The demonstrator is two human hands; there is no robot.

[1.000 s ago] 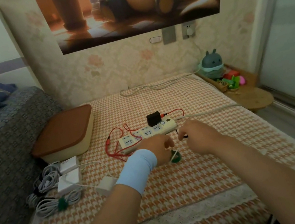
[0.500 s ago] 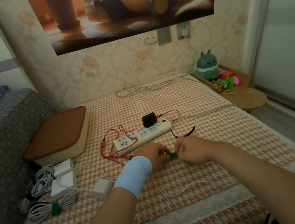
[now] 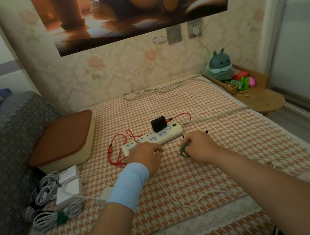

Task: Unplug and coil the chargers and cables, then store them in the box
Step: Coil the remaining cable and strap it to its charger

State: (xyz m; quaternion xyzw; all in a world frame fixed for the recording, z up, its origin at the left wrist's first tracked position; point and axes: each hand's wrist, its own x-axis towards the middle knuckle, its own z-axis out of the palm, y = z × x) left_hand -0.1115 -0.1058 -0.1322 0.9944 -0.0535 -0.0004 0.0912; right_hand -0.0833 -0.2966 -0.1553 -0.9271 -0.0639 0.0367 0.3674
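On the bed (image 3: 200, 109) with its orange houndstooth cover, the power strip (image 3: 153, 138) lies at the centre of the frame, its long axis slanting from lower left to upper right, and its grey cord leaves the right end toward the right edge. A black charger (image 3: 158, 124) stands plugged in near that right end. A red cable (image 3: 120, 142) runs from it, arcs over the strip and loops down to the strip's left end. The left hand (image 3: 146, 156), with a pale blue wristband behind it, sits knuckles-up just below the strip. Its fingers are curled, but I cannot tell whether its grip holds anything. The right hand (image 3: 198, 145), just beside it to the right, has its grip closed on a green loop (image 3: 184, 151). Two black cable tips (image 3: 206, 131) poke out above its knuckles. The box (image 3: 63, 141), closed under a brown lid, rests left of centre against the grey sofa side. Below it, in the lower left, lie two white chargers (image 3: 68, 182) beside coiled white cable bundles (image 3: 44, 199), the nearest bound with a green tie (image 3: 60, 216). A loose white cable (image 3: 195, 199) trails across the cover under the right forearm.
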